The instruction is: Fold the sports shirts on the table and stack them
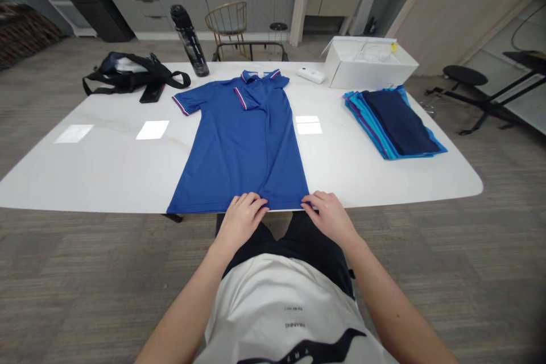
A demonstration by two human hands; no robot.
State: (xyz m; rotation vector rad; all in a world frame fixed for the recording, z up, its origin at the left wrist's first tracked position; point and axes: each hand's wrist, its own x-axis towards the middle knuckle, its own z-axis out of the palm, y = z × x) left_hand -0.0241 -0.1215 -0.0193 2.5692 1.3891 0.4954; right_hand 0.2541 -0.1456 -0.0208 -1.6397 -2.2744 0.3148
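A blue polo shirt [239, 148] lies on the white table, collar at the far side and hem along the near edge. Its right side is folded inward, with that sleeve lying across the chest; the left sleeve points outward. My left hand [243, 216] pinches the hem near its middle, fingers closed on the cloth. At the hem's right corner, my right hand [327, 213] has its thumb and fingers closed on the fabric.
Folded garments [398, 122] are stacked at the right on the table [106, 176]. Behind them stand a white box [367, 65] and a small white device [310, 74]. A black bottle [190, 40], black bag [128, 71] and phone [152, 92] are at the back left.
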